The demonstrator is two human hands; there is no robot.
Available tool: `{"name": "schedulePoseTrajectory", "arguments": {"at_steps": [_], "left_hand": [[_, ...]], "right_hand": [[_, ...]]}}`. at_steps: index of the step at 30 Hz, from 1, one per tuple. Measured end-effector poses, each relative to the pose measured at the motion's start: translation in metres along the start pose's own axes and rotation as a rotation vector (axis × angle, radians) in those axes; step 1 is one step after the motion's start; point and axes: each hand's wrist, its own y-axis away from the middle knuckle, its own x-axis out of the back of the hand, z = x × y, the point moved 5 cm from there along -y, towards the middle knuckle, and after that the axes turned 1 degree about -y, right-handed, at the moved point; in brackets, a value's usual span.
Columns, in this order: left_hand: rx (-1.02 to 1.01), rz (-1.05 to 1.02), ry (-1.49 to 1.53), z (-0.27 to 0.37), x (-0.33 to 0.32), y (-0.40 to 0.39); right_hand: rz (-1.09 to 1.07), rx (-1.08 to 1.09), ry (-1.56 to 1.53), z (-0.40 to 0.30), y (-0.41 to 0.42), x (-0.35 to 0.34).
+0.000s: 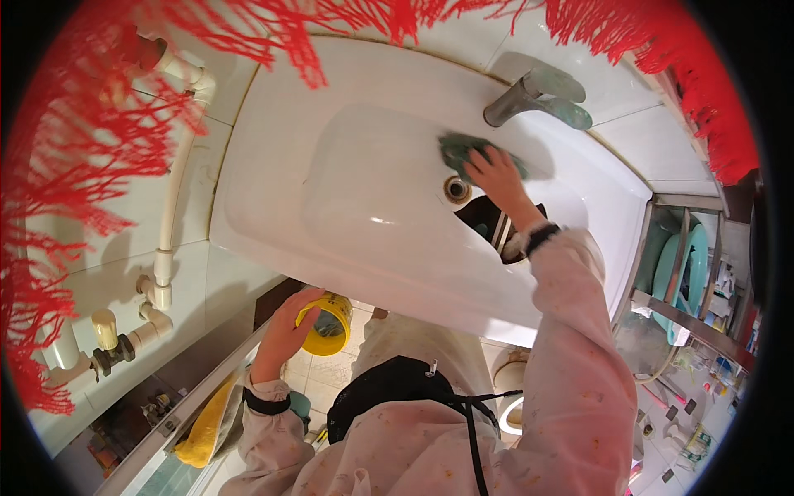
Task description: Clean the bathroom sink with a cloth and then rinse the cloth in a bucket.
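My right hand [495,175] presses a dark green cloth or scouring pad [458,149] onto the white ceramic washbasin [384,149]; motion blurs the pad. Just below it lies the round drain hole [457,190]. Beside the drain, an irregular dark opening [481,217] breaks the basin floor, partly covered by my right wrist. A grey tap [518,102] rises from the back rim, its handle spotted with green. Low in front of the basin, my left hand [288,328] grips a yellow cylindrical tub [334,341] by its rim, its mouth facing up towards me.
Cream pipes [180,161] with a valve [111,344] run along the tiled wall at left. A metal rack [673,310] at right holds a turquoise basin [667,279]. A yellow cloth [208,428] hangs at lower left. Red fringe [397,18] covers the upper and left rim of the view.
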Motion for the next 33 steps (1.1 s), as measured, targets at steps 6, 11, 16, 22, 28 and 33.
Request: {"name": "schedulePoseTrajectory", "arguments": {"at_steps": [6,11,16,22,28,33], "left_hand": [[-0.018,-0.054,0.046,0.015,0.001,-0.016],[-0.074,-0.071,-0.003,0.019,-0.005,-0.022],[-0.061,-0.053,0.046,0.026,-0.011,-0.015],[-0.045,-0.018,0.018,0.019,-0.014,0.009],[0.053,0.074,0.017,-0.001,-0.005,0.044],[0.055,0.116,0.050,-0.010,0.001,0.058]], "right_hand": [[-0.362,-0.233,0.206,0.088,0.178,0.027],[-0.364,-0.203,0.226,0.103,0.150,0.039],[-0.141,0.003,0.162,0.053,0.075,0.019],[-0.135,-0.130,-0.063,-0.028,-0.021,-0.019],[0.003,-0.135,-0.660,-0.119,-0.146,0.030],[0.113,-0.281,-1.011,-0.178,-0.202,0.024]]}}
